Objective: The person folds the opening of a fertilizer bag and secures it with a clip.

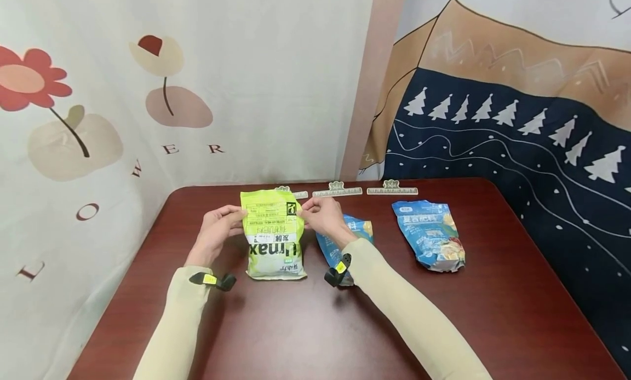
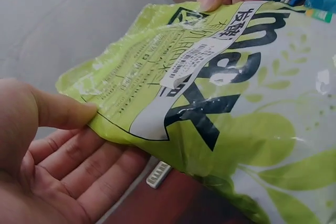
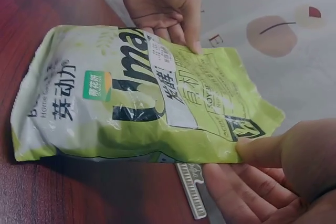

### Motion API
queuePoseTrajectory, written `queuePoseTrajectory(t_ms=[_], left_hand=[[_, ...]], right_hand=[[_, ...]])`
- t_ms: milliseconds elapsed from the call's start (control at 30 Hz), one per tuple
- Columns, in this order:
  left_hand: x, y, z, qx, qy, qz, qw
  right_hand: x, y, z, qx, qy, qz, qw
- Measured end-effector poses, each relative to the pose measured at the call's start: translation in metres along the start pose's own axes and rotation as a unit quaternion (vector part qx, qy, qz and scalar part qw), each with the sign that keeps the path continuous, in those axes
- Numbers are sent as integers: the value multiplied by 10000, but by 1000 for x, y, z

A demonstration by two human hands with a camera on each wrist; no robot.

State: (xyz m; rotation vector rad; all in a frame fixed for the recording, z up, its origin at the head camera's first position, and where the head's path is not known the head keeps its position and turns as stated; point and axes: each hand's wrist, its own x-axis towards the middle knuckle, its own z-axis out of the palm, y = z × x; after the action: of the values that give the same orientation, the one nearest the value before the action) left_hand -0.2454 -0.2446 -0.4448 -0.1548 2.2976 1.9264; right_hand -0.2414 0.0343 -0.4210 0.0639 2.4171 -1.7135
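A green and white fertilizer bag [image 1: 273, 243] with "Umax" lettering stands raised between both hands, its print upside down in the head view. My left hand [image 1: 215, 232] pinches its left edge, thumb on the front and fingers behind. On the opposite edge, my right hand [image 1: 326, 218] pinches it the same way, as the right wrist view confirms with the thumb on the bag [image 3: 157, 98]. Behind my right wrist lies a blue bag [image 1: 327, 248], partly hidden by the arm. The green bag covers part of one ruler-like clip behind it.
A second blue bag [image 1: 430, 235] lies to the right on the dark red table [image 1: 498, 292]. Along the back edge are a ruler-marked clip [image 1: 337, 192], another clip [image 1: 391, 190] and the partly covered one [image 1: 299, 195]. A printed curtain [image 1: 276, 95] hangs behind the table.
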Motion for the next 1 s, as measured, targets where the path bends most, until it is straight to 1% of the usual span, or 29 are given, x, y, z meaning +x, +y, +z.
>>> queuePoseTrajectory(t_ms=[133, 233, 367, 500, 633, 800, 1000], left_hand=[[-5, 5, 2, -246, 77, 277, 9993], [-7, 9, 2, -411, 90, 392, 9983], [-8, 12, 1, -633, 85, 499, 9967], [-9, 15, 0, -925, 69, 700, 9932], [-10, 16, -1, -1194, 42, 923, 9885], [-15, 11, -2, -1466, 52, 1256, 9812], [-19, 5, 0, -1724, 128, 1766, 9690]], right_hand=[[-3, -1, -2, -184, 162, -379, 9990], [-5, -1, -3, -278, 245, -676, 9970], [-8, -1, -4, -230, 251, -957, 9948], [-11, -1, -6, -199, 301, -1300, 9909], [-13, -1, -7, -218, 392, -1628, 9856], [-18, 2, -4, -253, 493, -2038, 9775], [-22, 7, -1, -137, 638, -2458, 9671]])
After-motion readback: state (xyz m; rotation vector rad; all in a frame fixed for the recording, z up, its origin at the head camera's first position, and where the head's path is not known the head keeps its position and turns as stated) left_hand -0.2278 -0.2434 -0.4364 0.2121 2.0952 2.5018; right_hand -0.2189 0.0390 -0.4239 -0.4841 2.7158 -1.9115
